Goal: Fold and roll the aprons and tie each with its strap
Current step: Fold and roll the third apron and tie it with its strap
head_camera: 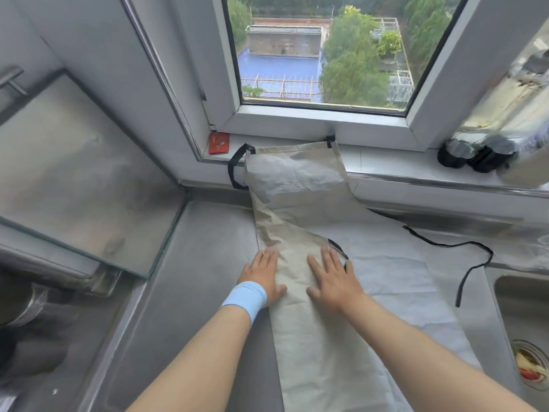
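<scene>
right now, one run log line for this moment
stage: folding | apron: left side folded over | left hand, right hand: flat, pressing fold | waist strap: loose

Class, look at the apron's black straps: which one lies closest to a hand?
The short strap peeking from under the folded flap, beside the right hand; the long strap and neck loop lie farther off.

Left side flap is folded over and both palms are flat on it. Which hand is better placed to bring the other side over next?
Probably the right hand. It lies beside the unfolded part of the apron and nearer the loose black strap trailing toward the sink. The left hand sits at the folded edge and can pin it.
</scene>
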Demonstrator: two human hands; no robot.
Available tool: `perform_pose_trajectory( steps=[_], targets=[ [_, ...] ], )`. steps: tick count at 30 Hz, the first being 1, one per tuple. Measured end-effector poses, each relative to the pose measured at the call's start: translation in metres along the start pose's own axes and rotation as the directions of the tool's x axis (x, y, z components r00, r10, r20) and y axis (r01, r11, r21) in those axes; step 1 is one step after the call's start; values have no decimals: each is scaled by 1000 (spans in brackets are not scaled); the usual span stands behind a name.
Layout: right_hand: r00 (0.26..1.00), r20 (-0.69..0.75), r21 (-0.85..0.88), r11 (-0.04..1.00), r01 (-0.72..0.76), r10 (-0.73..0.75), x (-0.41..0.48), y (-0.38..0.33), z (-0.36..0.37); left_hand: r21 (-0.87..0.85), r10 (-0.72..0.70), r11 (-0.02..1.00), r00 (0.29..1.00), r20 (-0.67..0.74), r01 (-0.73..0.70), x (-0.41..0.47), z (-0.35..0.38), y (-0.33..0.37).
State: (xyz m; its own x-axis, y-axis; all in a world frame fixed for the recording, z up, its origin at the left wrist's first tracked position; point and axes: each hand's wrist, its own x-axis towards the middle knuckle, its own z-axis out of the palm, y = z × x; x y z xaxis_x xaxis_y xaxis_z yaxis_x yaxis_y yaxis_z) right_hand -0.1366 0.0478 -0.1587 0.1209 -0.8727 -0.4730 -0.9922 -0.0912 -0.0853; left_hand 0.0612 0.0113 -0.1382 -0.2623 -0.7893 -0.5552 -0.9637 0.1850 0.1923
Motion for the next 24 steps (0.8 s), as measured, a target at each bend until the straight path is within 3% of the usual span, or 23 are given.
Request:
perform_pose_trajectory(
  steps=[3, 8, 11, 13, 15, 19, 24],
  targets=[
    [1000, 4, 21, 1000, 3, -3, 5, -10, 2, 146, -6, 989, 997, 74, -5, 6, 0, -22],
    [991, -67, 6, 993, 115, -114, 29, -54, -11, 289, -166, 945, 986, 30, 151, 14, -21, -62],
    [982, -143, -50, 991, 121, -127, 31, -80, -14, 307, -170, 929, 975, -144, 207, 12, -29, -73],
    [978, -195, -8, 997, 74, -75, 25, -89, -5, 200, -135, 962, 959, -248, 187, 7, -25, -68],
    [991, -131, 75, 997, 29, -19, 12, -87, 6, 92, -104, 988, 975, -198, 124, 0, -12, -57],
    [996, -57, 85, 994, 68, -63, 1, -68, 22, 130, -116, 985, 993, -12, 117, -1, 2, -49],
    [981, -91, 124, 975, 182, -171, -12, -37, -2, 217, -130, 967, 991, -26, 133, -2, -3, -37]
  ],
)
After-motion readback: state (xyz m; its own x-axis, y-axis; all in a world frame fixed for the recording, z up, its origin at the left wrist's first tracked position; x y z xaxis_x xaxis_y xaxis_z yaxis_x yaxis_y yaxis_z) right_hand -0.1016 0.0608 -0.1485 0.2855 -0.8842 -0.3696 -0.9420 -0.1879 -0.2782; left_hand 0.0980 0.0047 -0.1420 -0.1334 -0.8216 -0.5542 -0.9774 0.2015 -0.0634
